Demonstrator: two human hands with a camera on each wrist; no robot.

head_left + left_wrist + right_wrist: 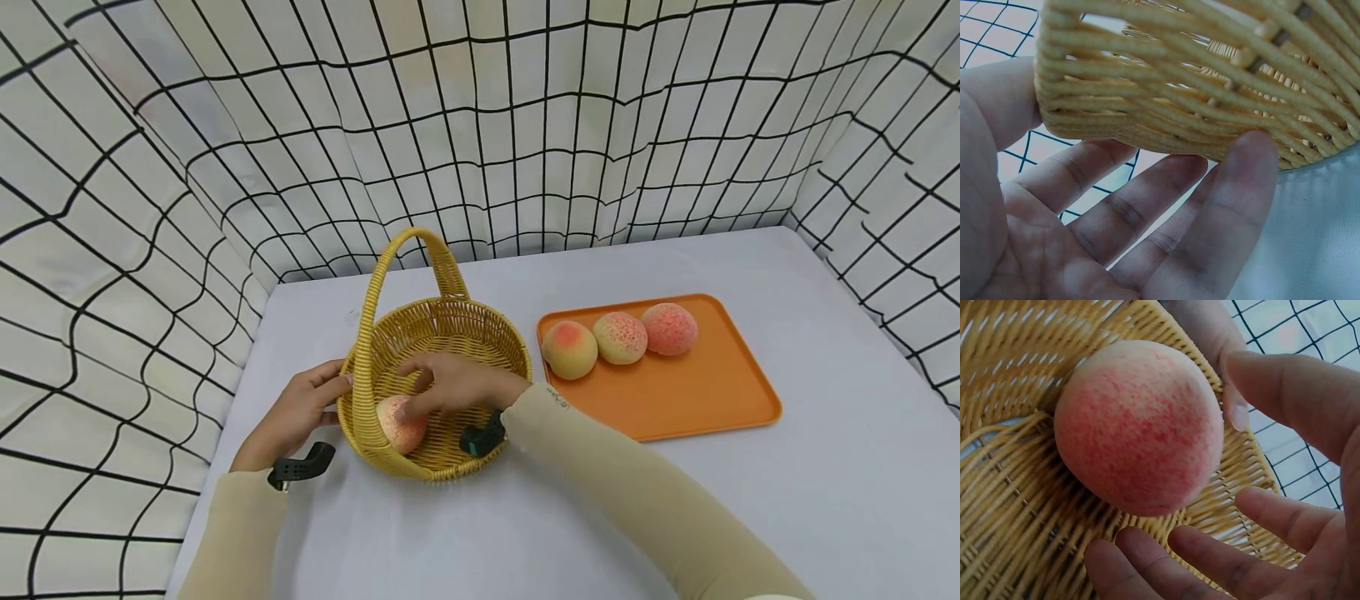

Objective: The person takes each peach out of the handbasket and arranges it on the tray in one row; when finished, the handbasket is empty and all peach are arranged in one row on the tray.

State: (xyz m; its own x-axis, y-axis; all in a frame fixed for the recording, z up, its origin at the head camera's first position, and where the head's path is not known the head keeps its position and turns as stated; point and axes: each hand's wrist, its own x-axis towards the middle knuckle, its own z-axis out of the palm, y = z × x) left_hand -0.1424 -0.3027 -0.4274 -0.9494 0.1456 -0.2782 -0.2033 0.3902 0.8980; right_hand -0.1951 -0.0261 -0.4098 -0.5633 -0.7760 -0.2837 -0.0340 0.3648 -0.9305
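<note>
A yellow woven basket with a tall arched handle stands on the left of the table. My left hand holds it at its left side; in the left wrist view one digit passes behind the rim while the other fingers lie along the outer weave. Inside the basket, by the handle's near foot, rests a pink-speckled peach. Over the basket, my right hand reaches in above this peach. Its thumb and fingers are spread around the fruit, with a gap showing in the right wrist view.
An orange tray lies right of the basket. Three peaches sit in a row along its far side: a yellow one with a red top, a speckled one and a pinker one. Black netting over white cloth borders the table.
</note>
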